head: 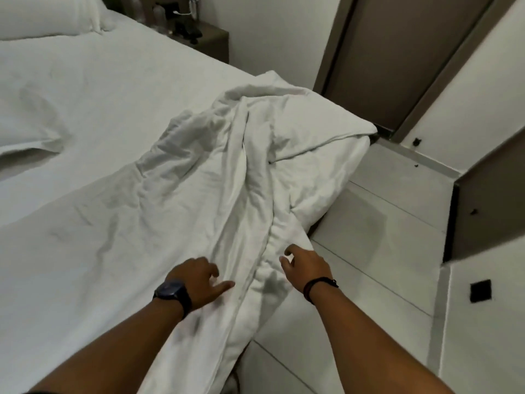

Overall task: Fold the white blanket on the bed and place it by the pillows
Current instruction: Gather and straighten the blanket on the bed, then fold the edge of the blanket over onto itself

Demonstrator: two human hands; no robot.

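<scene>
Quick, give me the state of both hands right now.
Left hand: open, fingers spread on the white blanket, gripping nothing.
Right hand: open, fingers curled just over the blanket, holding nothing.

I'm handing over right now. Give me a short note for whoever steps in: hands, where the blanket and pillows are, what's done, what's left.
Left hand: open, fingers spread, on or just above the white blanket, watch on the wrist.
Right hand: open, fingers curled, at the blanket's edge by the bedside, not gripping.
Blanket: crumpled in a long bunched ridge along the right side of the bed, its far corner hanging over the edge.
Pillows: at the head of the bed, far left.
Done: no neat fold visible.
Left: grasp it, fold it, place it by the pillows.
</scene>
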